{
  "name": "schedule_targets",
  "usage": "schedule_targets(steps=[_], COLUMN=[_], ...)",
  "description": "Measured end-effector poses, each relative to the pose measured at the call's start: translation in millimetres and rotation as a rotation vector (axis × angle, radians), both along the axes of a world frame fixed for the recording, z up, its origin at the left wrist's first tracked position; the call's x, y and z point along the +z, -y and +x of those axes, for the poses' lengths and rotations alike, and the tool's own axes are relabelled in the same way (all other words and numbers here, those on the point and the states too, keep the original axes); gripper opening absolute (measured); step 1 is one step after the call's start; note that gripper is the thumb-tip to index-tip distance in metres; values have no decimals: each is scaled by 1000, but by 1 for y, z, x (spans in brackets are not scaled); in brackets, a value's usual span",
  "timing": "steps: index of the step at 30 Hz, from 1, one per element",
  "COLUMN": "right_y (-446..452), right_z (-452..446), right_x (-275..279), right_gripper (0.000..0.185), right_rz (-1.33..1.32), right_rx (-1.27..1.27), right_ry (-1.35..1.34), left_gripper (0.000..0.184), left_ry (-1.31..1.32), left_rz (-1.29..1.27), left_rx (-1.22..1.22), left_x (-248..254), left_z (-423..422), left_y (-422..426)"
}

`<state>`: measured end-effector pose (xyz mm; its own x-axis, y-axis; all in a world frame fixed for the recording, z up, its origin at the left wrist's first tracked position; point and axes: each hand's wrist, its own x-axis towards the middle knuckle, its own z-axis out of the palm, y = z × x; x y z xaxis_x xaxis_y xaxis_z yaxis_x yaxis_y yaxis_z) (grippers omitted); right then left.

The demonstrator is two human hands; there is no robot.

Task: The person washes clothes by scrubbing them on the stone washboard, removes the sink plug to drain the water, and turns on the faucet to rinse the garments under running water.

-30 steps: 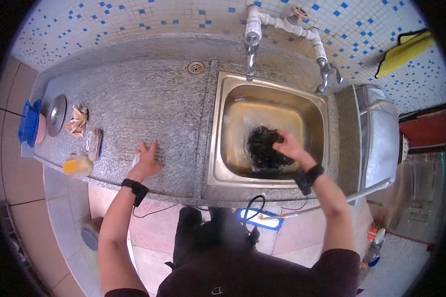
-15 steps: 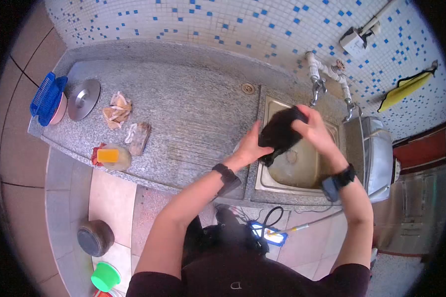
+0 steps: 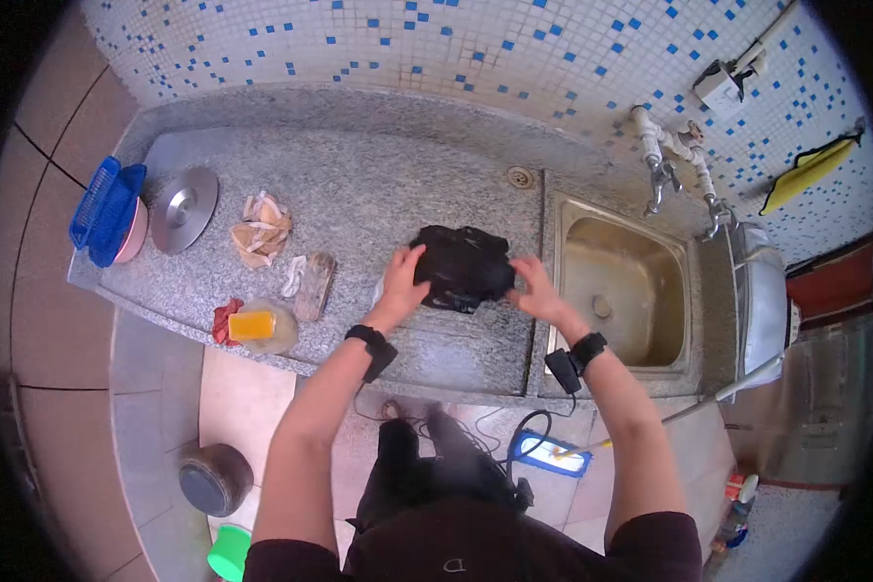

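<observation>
A crumpled black cloth (image 3: 464, 270) lies on the granite counter (image 3: 359, 184), over the ribbed part left of the sink. My left hand (image 3: 401, 289) is at its left edge, fingers and thumb spread apart, fingertips touching it. At the right edge of the cloth is my right hand (image 3: 538, 289), its fingers also apart and the tips against the fabric. A little of something pale shows beside my left hand, too covered to name. Both wrists wear black bands with small boxes.
Right of the cloth is a metal sink (image 3: 689, 291) beneath taps (image 3: 662, 184). Leftward on the counter are a brownish block (image 3: 314, 288), crumpled tan cloth (image 3: 260, 231), a metal lid (image 3: 185, 210), a yellow sponge (image 3: 252, 325) and a blue basket (image 3: 116, 215). A mop (image 3: 550, 453) lies below.
The black cloth has moved left from above the sink onto the counter, where it now lies spread wider. Both hands moved left with it, and the right hand's grip has loosened.
</observation>
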<state>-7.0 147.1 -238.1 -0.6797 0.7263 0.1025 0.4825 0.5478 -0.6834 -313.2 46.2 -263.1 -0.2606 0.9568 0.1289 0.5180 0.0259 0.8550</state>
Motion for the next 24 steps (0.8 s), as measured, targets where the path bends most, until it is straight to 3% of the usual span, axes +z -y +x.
schedule_targets(steps=[1,2,4,6,8,10,12,14,16,20,24], right_y=[-1,-12,-19,-26,-32,-25,-7,25,74,127,90], right_z=[11,4,-17,-68,-119,-126,-127,-112,-99,-93,-115], right_x=[-21,-30,-43,-51,-56,-54,-45,-19,15,-25,-55], right_gripper=[56,56,61,58,51,48,46,38,35,31,34], right_rz=[-75,-72,-71,-50,248,273,295,297,309,269,231], right_rx=[-60,-47,-429,-490,-752,-636,-499,-293,-279,-285,-307], right_ry=[166,156,42,-47,125,181,247,177,75,99,195], left_gripper=[63,64,71,88,95,104,115,115,110,65,63], left_ry=[-89,-181,-135,-228,-305,-367,-73,-147,-416,-777,-850], left_rz=[-61,-119,-188,-85,-113,-169,-270,-156,34,62,-16], left_rx=[-104,-201,-218,-94,-125,-145,-331,-344,-320,-307,-274], left_x=[-1,-2,0,21,33,24,8,2,12,-12,-34], left_z=[-4,-10,-15,-5,9,12,8,19,32,40,35], left_y=[4,1,-11,-32,-58,-66,-66,-33,11,58,30])
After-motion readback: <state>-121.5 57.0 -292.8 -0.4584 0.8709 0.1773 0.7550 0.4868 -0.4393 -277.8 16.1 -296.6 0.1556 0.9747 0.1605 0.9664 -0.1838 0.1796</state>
